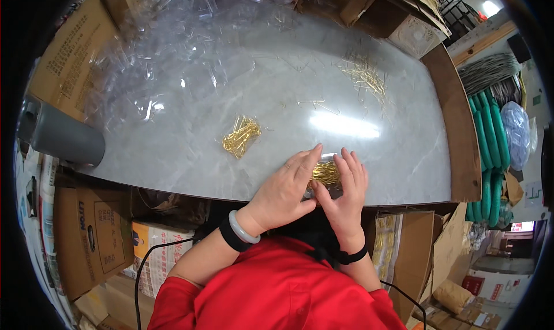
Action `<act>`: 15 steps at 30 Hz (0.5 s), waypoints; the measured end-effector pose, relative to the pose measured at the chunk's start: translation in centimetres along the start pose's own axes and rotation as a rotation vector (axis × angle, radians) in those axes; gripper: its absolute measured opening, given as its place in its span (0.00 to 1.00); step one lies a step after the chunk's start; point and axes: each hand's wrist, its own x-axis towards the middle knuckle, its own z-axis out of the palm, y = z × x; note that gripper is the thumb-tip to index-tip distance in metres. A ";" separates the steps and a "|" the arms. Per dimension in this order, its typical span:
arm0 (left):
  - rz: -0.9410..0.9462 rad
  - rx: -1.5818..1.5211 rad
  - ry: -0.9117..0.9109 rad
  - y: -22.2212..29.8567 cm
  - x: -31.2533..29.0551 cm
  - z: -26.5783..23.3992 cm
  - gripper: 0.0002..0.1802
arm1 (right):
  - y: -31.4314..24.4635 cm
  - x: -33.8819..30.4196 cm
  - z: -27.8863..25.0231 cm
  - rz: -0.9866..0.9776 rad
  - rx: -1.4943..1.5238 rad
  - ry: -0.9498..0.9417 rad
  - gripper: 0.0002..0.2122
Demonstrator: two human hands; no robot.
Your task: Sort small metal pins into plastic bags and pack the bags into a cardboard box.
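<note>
Near the table's front edge, a small clear box of gold wire hooks [326, 174] lies between my two hands. My left hand [285, 183] grips its left side, the fingers bent over it. My right hand [346, 194] closes on its right side, with the thumb at the near edge. Parts of the box are hidden behind the fingers. A bundle of gold wire hooks [241, 137] lies to the left of my hands. Farther back on the right, loose gold hooks [366, 79] are scattered in a heap.
Many clear plastic boxes [173, 64] are piled at the back left of the grey table [404, 168]. A grey cup [66, 135] is at the left edge. Brown boards [453, 128] border the right side. Cardboard boxes [95, 237] stand below the table.
</note>
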 end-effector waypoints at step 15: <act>0.096 0.401 -0.127 1.5 -2.2 -0.3 0.63 | -0.2 -0.7 -0.6 -0.081 -0.226 -0.194 0.29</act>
